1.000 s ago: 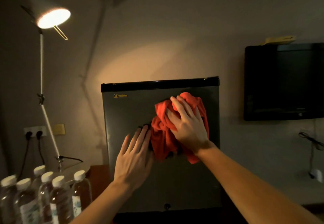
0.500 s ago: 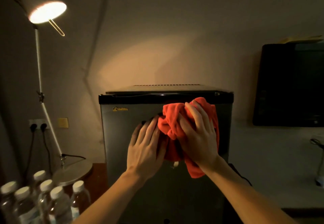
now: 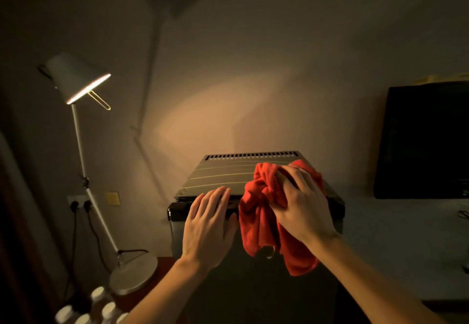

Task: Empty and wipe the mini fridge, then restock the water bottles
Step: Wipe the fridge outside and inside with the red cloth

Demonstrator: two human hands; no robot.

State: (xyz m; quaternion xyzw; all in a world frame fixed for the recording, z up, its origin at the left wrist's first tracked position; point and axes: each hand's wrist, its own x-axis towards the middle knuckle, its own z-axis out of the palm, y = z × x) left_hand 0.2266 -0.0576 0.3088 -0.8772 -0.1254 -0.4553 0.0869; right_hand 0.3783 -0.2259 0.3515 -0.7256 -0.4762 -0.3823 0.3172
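The mini fridge (image 3: pixel 223 179) sits in the middle with its door shut, and we see its ribbed top from above. The right hand (image 3: pixel 302 212) is at about 3 o'clock on the top front edge. Its fingers (image 3: pixel 291 184) are closed around a bunched red cloth (image 3: pixel 264 212), and part of the cloth hangs down over the door. The left hand (image 3: pixel 208 227) lies flat and open at about 9 o'clock from the cloth, pressing on the front edge and holding nothing. This looks like the wiping step, done on the outside of the fridge. The water bottles (image 3: pixel 101 308) stand at 7 o'clock, low in the corner, near the lamp (image 3: pixel 76 80) base. Next, the cloth likely needs to rub across the top, and later the door must be opened so the bottles can go back in.
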